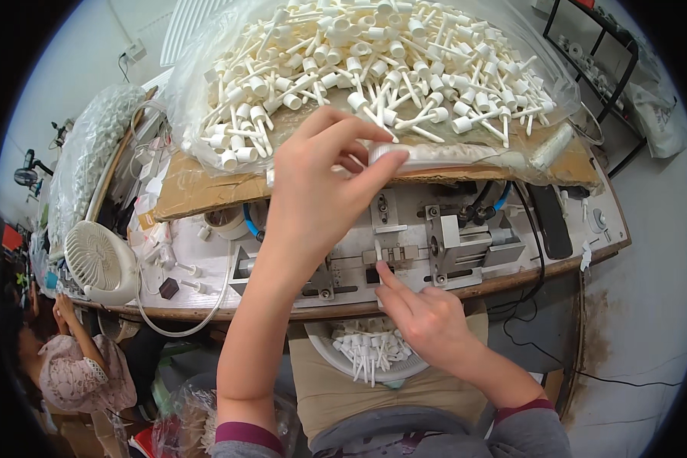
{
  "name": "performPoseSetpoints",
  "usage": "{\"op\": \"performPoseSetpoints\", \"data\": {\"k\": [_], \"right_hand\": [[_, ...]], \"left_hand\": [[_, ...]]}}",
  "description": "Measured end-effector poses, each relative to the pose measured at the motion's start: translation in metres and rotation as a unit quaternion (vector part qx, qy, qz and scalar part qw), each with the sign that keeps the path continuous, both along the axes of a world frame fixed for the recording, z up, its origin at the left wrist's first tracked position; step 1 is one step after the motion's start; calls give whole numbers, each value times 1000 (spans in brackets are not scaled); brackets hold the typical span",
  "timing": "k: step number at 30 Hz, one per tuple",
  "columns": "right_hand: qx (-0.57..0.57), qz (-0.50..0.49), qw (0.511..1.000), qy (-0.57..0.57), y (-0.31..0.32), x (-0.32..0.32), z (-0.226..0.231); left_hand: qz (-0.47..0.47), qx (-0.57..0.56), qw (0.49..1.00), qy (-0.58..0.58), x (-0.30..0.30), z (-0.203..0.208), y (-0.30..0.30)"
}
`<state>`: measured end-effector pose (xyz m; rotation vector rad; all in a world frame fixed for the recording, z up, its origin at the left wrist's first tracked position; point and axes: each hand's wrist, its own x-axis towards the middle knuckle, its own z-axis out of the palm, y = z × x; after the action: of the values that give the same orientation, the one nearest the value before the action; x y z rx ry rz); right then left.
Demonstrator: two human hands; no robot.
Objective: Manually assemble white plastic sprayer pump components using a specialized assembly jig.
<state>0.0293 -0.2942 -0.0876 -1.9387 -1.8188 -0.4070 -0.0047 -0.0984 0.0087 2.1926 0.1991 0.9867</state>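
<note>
My left hand (332,175) is raised over the front edge of the cardboard sheet (198,191). Its thumb and forefinger are pinched together, with a white ribbed edge between them; whether that is a loose part or the plastic behind cannot be made out. Lower down, the forefinger of my right hand (427,317) reaches to a small metal fixture (401,254). Its tip meets a slim white plastic stick (378,249) standing in the fixture. The other right fingers are curled and the thumb is hidden.
A heap of white capped sticks (404,69) covers the cardboard. Metal clamps (462,248) flank the fixture. A white fan (99,259) stands left, a black phone-like slab (551,221) right. More sticks fill a white bowl (332,355) on my lap. Another person (84,366) sits far left.
</note>
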Motion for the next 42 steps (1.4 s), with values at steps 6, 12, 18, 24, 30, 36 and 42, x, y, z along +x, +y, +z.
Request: {"op": "performPoseSetpoints", "data": {"k": [6,12,18,24,30,36,42], "right_hand": [[-34,0,999,1,12,2,11],[-92,-5,996,13,14,1,24],[50,-35,982,179,49,58,90],[-89,-180,976,80,126,132,130],[-135,-107,978,119,145,140,123],[55,-60,997,-5,110,117,109],[247,2,969,7,57,83,90]], "left_hand": [[-40,4,998,-41,-44,-7,-14],[0,97,995,-35,-76,-25,-31],[18,129,991,17,-104,-52,-45],[45,223,968,109,-99,-80,-67],[43,246,955,163,-82,-95,-68],[51,227,958,168,-83,-96,-66],[3,74,987,144,-86,-84,-61]]}}
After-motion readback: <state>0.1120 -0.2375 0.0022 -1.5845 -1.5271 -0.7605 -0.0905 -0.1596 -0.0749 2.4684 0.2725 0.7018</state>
